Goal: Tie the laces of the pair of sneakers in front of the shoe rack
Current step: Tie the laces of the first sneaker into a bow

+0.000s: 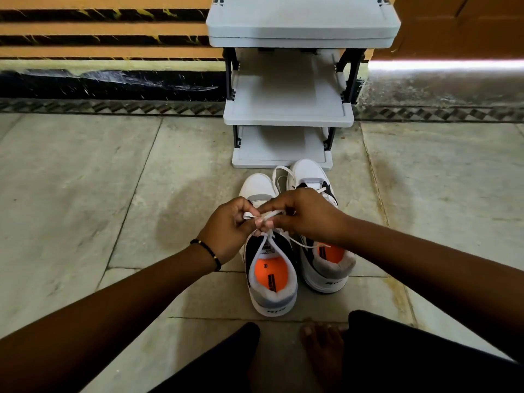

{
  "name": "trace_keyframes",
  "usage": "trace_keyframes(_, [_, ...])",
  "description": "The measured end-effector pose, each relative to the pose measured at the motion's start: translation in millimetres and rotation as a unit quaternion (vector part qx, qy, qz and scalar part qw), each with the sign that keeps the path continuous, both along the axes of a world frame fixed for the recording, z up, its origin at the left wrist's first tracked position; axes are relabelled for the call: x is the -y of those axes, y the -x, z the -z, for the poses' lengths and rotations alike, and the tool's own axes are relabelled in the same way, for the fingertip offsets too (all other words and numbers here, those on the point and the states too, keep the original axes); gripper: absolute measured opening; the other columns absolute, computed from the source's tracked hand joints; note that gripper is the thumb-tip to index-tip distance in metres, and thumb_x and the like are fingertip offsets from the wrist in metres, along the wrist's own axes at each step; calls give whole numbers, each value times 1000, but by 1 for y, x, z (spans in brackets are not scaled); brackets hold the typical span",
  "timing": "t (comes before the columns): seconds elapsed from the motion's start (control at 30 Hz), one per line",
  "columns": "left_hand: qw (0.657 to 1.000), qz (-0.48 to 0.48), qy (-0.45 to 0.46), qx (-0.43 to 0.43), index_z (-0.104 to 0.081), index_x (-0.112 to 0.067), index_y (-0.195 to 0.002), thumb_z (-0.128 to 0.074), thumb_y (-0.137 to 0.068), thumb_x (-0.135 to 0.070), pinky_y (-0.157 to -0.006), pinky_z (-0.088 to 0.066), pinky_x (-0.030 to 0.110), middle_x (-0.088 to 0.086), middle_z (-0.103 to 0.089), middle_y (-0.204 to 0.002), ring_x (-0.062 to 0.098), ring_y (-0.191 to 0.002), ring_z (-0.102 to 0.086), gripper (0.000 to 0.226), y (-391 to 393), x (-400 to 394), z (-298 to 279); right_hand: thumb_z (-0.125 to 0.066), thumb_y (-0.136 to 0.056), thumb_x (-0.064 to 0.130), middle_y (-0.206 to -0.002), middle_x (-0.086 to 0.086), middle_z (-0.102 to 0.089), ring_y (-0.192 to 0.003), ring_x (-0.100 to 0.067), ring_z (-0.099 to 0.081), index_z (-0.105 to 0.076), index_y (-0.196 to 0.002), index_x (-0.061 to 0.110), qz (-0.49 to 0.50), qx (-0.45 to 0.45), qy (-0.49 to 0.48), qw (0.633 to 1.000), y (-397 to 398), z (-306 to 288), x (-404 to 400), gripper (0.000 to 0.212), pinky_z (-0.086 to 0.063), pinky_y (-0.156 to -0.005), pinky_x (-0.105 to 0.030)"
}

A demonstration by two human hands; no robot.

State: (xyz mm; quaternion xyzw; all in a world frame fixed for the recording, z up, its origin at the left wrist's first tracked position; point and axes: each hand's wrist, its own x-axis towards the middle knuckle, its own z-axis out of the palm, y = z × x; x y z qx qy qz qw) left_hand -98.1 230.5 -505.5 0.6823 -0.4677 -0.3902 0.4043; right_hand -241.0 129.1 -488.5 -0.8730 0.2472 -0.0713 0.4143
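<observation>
Left hand (pixel 226 225): fingers pinched shut on a white lace end, above the near sneaker; dark beaded band at the wrist.
Right hand (pixel 304 214): closed on the same lace (pixel 270 215), fingertips meeting the left hand's.
Lace: runs down from both hands to the top eyelets.
Left sneaker (pixel 270 276): white, grey and black, orange insole, heel toward the camera.
Right sneaker (pixel 323 265): just beside it, laces loose and trailing.
Shoe rack (pixel 289 114): grey tiers, directly behind the toes.
Floor (pixel 85 180): stone slabs, carrying both sneakers.
Bare foot (pixel 321 344): bottom edge, near the heels.
</observation>
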Motion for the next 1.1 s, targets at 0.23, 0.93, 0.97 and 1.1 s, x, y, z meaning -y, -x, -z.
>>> trace_keyframes(0.23, [997, -22, -5, 70, -53, -28, -73, -59, -85, -13, -65, -47, 17, 4, -66, -79, 22, -75, -64, 20, -2, 0, 1, -64, -83, 15, -89, -8, -75, -74, -16, -63, -74, -97, 13, 13, -7, 53, 999, -2, 7, -7, 17, -45, -66, -24])
trace_keyframes(0.93, [996, 40, -28, -79, -49, -5, -89, -40, -94, -5, -58, -48, 10, 7, -63, -68, 1, -54, -63, 9, 2, 0, 0, -65, -81, 7, -70, -10, -66, -56, -11, -55, -69, -85, 13, 53, -12, -7, 999, -11, -9, 1, 8, -41, -53, -10])
trace_keyframes(0.97, [995, 34, -28, -84, -48, -6, -88, -40, -94, -5, -55, -46, 9, 6, -61, -66, 0, -50, -60, 10, 2, 1, -1, -64, -82, 8, -73, -12, -67, -57, -11, -54, -69, -86, 14, 44, -13, 1, 999, -10, -8, 2, 9, -39, -54, -10])
trace_keyframes(1.1, [998, 5, -23, -65, -49, -12, -85, -42, -93, -7, -47, -39, 7, 3, -57, -62, -2, -44, -52, 13, 3, 4, 1, -63, -84, 15, -81, -6, -66, -65, -12, -53, -66, -98, 12, 18, -21, 39, 999, -5, -5, 1, 15, -36, -58, -14])
